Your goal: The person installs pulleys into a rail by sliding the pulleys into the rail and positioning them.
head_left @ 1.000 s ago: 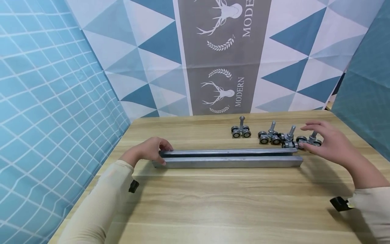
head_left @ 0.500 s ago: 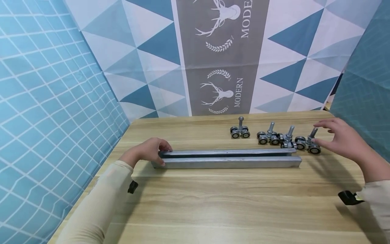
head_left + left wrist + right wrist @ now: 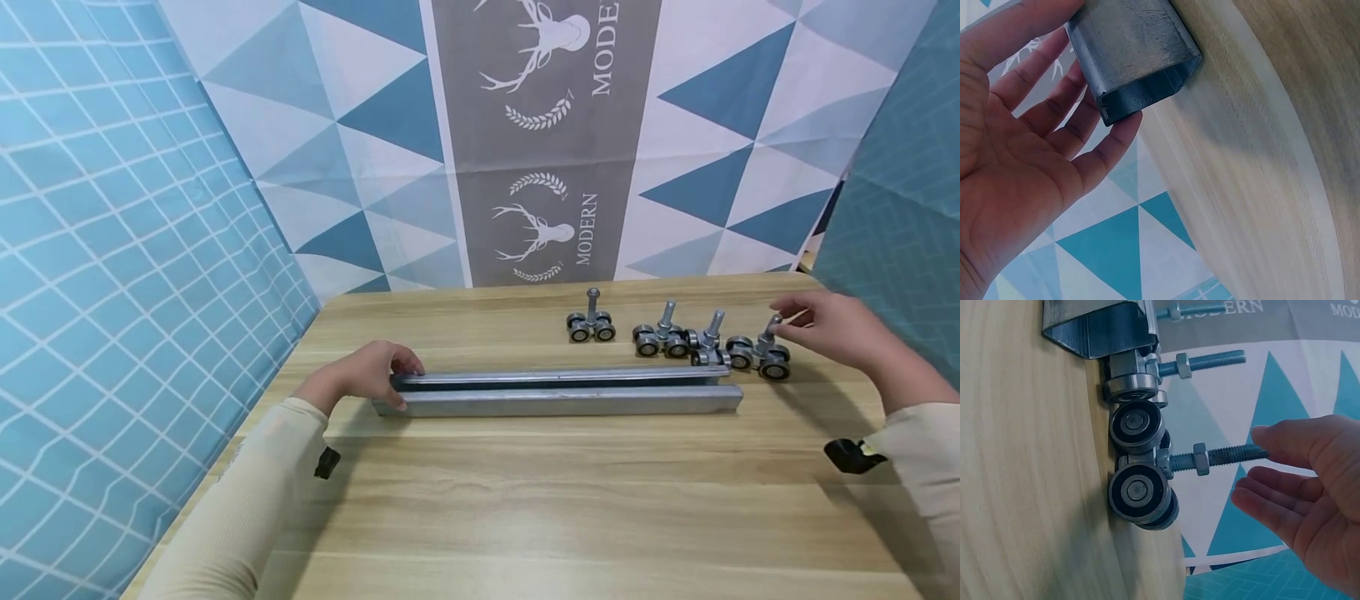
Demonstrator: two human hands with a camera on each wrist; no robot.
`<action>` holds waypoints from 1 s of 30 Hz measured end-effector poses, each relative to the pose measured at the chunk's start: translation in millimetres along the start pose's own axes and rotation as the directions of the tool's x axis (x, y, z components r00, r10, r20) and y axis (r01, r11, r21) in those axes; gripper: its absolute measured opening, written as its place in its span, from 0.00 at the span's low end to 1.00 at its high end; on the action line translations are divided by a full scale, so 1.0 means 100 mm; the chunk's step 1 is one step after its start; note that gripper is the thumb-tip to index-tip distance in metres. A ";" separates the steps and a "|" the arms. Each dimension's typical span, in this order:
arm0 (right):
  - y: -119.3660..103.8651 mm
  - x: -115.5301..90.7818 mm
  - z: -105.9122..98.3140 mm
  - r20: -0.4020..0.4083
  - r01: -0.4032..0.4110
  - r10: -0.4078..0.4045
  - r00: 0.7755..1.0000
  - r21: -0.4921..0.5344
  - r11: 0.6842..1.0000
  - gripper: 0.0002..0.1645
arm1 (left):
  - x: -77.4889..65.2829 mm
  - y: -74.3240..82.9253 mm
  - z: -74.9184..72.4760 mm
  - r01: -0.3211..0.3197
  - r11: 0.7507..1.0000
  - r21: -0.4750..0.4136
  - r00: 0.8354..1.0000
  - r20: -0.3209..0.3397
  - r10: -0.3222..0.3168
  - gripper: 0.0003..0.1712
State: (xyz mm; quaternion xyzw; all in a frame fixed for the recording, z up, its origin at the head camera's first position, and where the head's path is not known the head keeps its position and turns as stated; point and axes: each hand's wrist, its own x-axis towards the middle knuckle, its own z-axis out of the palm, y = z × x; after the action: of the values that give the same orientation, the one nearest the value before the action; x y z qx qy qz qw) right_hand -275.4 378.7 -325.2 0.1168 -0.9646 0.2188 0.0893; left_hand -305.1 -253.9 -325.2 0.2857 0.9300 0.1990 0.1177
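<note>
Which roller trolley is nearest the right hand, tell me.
The rightmost roller trolley in the head view: the right hand is at its bolt; the others are farther left.

This is looking like a makeshift screened booth: around a wood-grain surface (image 3: 525,492), a creased blue gridded sheet (image 3: 127,250) is hanging at left, a backdrop (image 3: 540,142) is showing triangles, deer and "MODERN", and a teal sheet (image 3: 896,208) is closing the right. The wider building is hiding behind them.
</note>
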 end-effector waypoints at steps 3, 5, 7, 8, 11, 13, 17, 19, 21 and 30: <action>0.03 0.03 0.02 -0.011 0.007 -0.007 1.000 -0.012 1.000 0.20 | 0.01 0.01 0.00 0.004 1.000 -0.001 1.000 0.002 -0.004 0.30; 0.04 0.03 0.03 -0.013 -0.001 0.001 1.000 -0.014 1.000 0.18 | 0.02 0.02 0.00 0.001 1.000 0.000 1.000 0.000 -0.001 0.30; 0.04 0.05 0.03 -0.023 -0.019 0.018 1.000 -0.020 1.000 0.16 | 0.02 0.02 0.01 0.000 1.000 0.001 1.000 0.000 0.000 0.30; 0.04 0.05 0.03 -0.026 -0.029 0.028 0.999 -0.019 0.999 0.16 | 0.01 0.02 0.01 0.000 1.000 0.001 1.000 0.000 0.000 0.30; 0.02 0.06 0.04 -0.027 -0.052 0.052 0.998 -0.004 0.999 0.16 | -0.01 0.02 0.02 0.008 1.000 0.000 1.000 0.000 -0.008 0.30; 0.01 0.07 0.04 -0.033 -0.059 0.060 0.998 0.008 0.998 0.16 | -0.02 0.02 0.02 0.009 1.000 0.002 1.000 -0.004 -0.009 0.30; -0.01 0.06 0.04 -0.057 -0.071 0.072 0.996 0.021 0.997 0.16 | -0.02 0.00 0.01 -0.002 1.000 0.004 1.000 -0.013 0.002 0.30; -0.02 0.06 0.04 -0.069 -0.073 0.075 0.995 0.020 0.997 0.15 | -0.01 0.00 0.01 -0.002 1.000 0.004 1.000 -0.015 0.002 0.30; -0.02 0.05 0.05 -0.087 -0.074 0.075 0.993 0.014 0.997 0.15 | -0.01 0.00 0.01 -0.001 1.000 0.005 1.000 -0.014 0.001 0.30; -0.05 0.02 0.10 -0.147 -0.084 0.082 0.986 -0.005 0.996 0.11 | -0.03 0.03 0.02 0.020 1.000 -0.014 1.000 -0.011 -0.020 0.30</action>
State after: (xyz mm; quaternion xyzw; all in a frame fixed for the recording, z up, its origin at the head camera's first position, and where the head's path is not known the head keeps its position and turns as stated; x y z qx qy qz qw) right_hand -277.1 369.5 -331.9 0.0595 -0.9607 0.2248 0.1517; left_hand -300.2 -252.7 -325.0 0.2743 0.9321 0.2060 0.1164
